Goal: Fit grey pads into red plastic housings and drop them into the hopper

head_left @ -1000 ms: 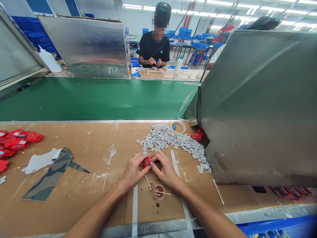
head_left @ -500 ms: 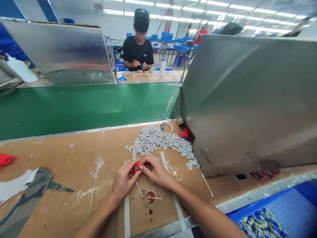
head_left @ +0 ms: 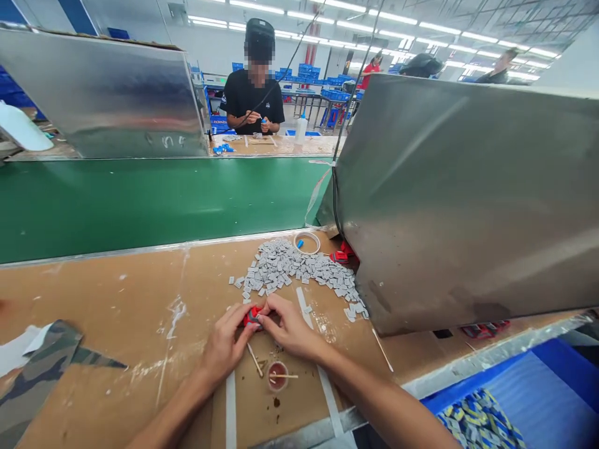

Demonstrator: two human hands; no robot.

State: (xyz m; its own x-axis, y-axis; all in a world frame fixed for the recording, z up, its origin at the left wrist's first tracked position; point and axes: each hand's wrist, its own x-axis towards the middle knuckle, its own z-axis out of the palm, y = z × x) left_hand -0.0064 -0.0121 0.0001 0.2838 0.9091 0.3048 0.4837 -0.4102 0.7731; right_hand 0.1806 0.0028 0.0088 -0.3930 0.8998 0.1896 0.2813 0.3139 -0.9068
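Between both hands, over the cardboard-covered bench, is a small red and grey plastic piece [head_left: 251, 317] shaped like a toy car. My left hand [head_left: 222, 343] grips its left side between thumb and fingers. My right hand [head_left: 289, 325] is closed on its right side, the thumb and fingertips pressed against it. Whether a smaller part sits under my right fingertips is hidden. Just beyond my hands spreads a heap of small flat grey pieces [head_left: 299, 265]. Nearer to me stands a small clear cup [head_left: 277, 384] of reddish-brown contents with a stick across it. Another stick [head_left: 255, 360] lies beside the cup.
A tape roll [head_left: 307, 251] lies behind the grey heap. A large metal panel [head_left: 468, 206] blocks the right side. A green belt [head_left: 140, 206] runs across the back, with a co-worker [head_left: 255, 93] beyond. A blue bin [head_left: 538, 399] of parts stands at lower right; camouflage cloth [head_left: 42, 380] lies left.
The view has shifted slightly, so the bench things sit a little further left. Both hands keep hold of the red piece, with only slight finger movement.
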